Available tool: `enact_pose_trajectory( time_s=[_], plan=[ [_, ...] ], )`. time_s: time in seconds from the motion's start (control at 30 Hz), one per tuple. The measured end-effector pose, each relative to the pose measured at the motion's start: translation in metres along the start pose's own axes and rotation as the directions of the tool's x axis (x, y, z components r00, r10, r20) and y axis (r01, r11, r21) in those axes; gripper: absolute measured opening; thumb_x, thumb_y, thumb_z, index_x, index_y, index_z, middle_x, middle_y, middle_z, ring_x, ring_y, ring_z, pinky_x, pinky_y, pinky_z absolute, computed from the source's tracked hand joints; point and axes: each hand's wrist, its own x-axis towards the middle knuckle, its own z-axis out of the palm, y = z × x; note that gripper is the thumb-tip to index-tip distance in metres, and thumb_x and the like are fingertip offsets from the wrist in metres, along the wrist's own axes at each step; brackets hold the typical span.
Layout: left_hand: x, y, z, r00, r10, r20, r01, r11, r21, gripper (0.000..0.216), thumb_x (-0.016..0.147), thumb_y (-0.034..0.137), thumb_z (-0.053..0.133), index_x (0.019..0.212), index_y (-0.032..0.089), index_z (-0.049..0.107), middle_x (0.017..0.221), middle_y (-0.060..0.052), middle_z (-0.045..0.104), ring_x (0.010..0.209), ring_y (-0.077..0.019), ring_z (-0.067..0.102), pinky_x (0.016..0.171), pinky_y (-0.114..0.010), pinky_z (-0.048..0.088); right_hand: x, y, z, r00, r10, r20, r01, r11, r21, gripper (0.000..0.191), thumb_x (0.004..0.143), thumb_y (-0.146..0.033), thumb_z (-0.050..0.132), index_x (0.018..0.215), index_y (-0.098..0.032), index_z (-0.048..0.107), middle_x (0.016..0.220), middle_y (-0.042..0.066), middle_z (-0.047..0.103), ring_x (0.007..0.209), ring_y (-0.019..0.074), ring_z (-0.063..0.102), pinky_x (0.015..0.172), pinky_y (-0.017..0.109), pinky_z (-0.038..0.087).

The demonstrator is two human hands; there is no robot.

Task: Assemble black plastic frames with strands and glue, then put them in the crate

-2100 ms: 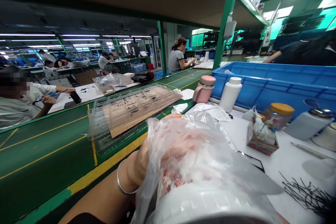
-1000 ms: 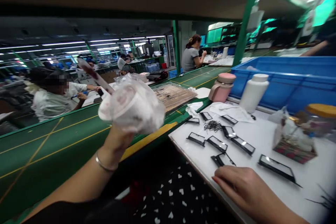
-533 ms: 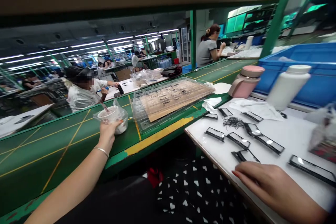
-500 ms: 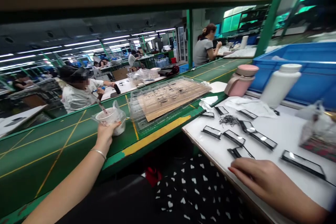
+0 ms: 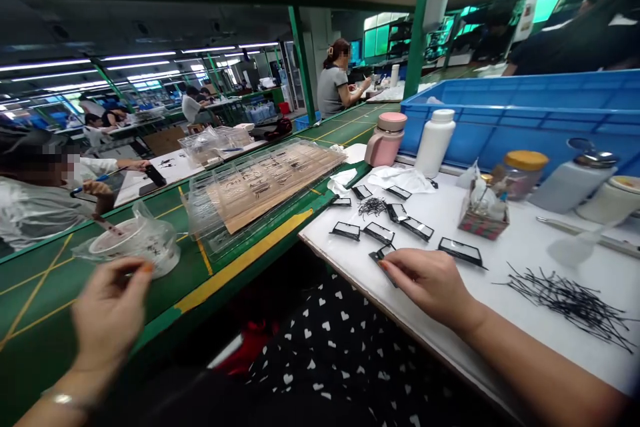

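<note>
My left hand, slightly blurred, is beside the white plastic cup, fingers curled together and nothing visible in them. A clear bag lines the cup, and a stick leans in it. It stands on the green bench. At the white table's near edge my right hand pinches a small black frame, partly hidden by the fingers. Several similar black frames with clear windows lie beyond, among them one frame to the right. A small heap of black strips lies among them.
A clear tray with brown board lies on the bench. Behind the white table stand a pink mug, a white bottle and a blue crate. Loose black strips lie right. A co-worker sits across the bench.
My left hand has let go of the cup and drawn back toward me. The view has swung right, showing more of the table. My right hand remains at the black frame.
</note>
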Motion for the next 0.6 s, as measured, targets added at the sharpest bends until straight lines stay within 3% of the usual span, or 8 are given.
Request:
enact_pose_trajectory(
  time_s=[0.07,0.1,0.13,0.2,0.23,0.3,0.4,0.6],
  plan=[
    [-0.003,0.044,0.036,0.956,0.231,0.178,-0.221,0.972,-0.077,0.007,0.083,0.032,0.066,0.085,0.025,0.065,0.087,0.002,0.067,0.083,-0.0194,0.061,0.080,-0.036,0.050,0.001,0.001,-0.002,0.996,0.045,-0.078,-0.042,0.999,0.030,0.012,0.088,-0.017,0.060,0.078,-0.018,0.066,0.059,-0.003,0.061,0.048,0.0064,0.049,0.050,0.021,0.037],
    [-0.003,0.065,0.057,0.846,0.466,0.259,-0.440,0.884,-0.154,0.003,0.083,0.026,0.067,0.084,0.023,0.067,0.084,-0.001,0.068,0.083,-0.0201,0.060,0.082,-0.037,0.049,0.002,0.002,-0.003,0.992,0.067,-0.107,-0.062,0.997,0.047,0.011,0.087,-0.017,0.062,0.078,-0.018,0.067,0.058,-0.004,0.061,0.047,0.0061,0.049,0.050,0.020,0.036],
    [-0.003,0.086,0.078,0.720,0.617,0.318,-0.576,0.787,-0.222,0.007,0.084,0.020,0.066,0.090,0.021,0.068,0.087,-0.003,0.070,0.087,-0.0207,0.059,0.085,-0.038,0.049,0.003,0.004,-0.004,0.988,0.088,-0.131,-0.080,0.995,0.064,0.010,0.085,-0.016,0.063,0.077,-0.018,0.067,0.058,-0.004,0.061,0.046,0.0058,0.048,0.049,0.020,0.036],
    [-0.003,0.122,0.118,0.533,0.777,0.336,-0.699,0.628,-0.343,0.014,0.085,0.014,0.064,0.097,0.019,0.067,0.092,-0.006,0.071,0.091,-0.0209,0.057,0.084,-0.036,0.049,0.004,0.008,-0.007,0.975,0.137,-0.174,-0.123,0.989,0.086,0.010,0.084,-0.016,0.065,0.074,-0.018,0.068,0.056,-0.005,0.061,0.045,0.0054,0.048,0.048,0.020,0.036],
    [-0.004,0.136,0.136,0.492,0.814,0.309,-0.715,0.580,-0.390,0.014,0.085,0.012,0.063,0.098,0.018,0.066,0.090,-0.006,0.070,0.088,-0.0202,0.056,0.083,-0.036,0.049,0.005,0.011,-0.009,0.965,0.169,-0.202,-0.153,0.984,0.094,0.011,0.083,-0.017,0.065,0.073,-0.018,0.068,0.056,-0.005,0.061,0.045,0.0054,0.047,0.047,0.020,0.036],
    [-0.008,0.159,0.166,0.464,0.845,0.266,-0.707,0.534,-0.463,0.014,0.086,0.010,0.062,0.097,0.017,0.065,0.088,-0.006,0.070,0.085,-0.0196,0.054,0.082,-0.036,0.049,0.006,0.018,-0.013,0.925,0.261,-0.276,-0.236,0.964,0.119,0.013,0.084,-0.019,0.065,0.072,-0.018,0.067,0.054,-0.004,0.059,0.044,0.0059,0.046,0.047,0.020,0.036],
    [-0.018,0.182,0.196,0.377,0.881,0.286,-0.690,0.473,-0.548,0.016,0.086,0.007,0.059,0.098,0.017,0.065,0.092,-0.005,0.069,0.087,-0.0204,0.052,0.078,-0.034,0.049,0.007,0.027,-0.017,0.833,0.403,-0.379,-0.360,0.915,0.183,0.019,0.088,-0.023,0.063,0.070,-0.017,0.065,0.049,-0.004,0.053,0.043,0.0068,0.043,0.044,0.021,0.035],
    [-0.025,0.201,0.216,0.111,0.929,0.352,-0.705,0.324,-0.631,0.019,0.088,0.009,0.056,0.104,0.015,0.064,0.101,-0.007,0.067,0.095,-0.0241,0.051,0.071,-0.032,0.049,0.008,0.030,-0.022,0.744,0.527,-0.410,-0.442,0.849,0.289,0.020,0.087,-0.027,0.064,0.069,-0.018,0.065,0.049,-0.004,0.053,0.042,0.0076,0.044,0.041,0.022,0.036]
  ],
)
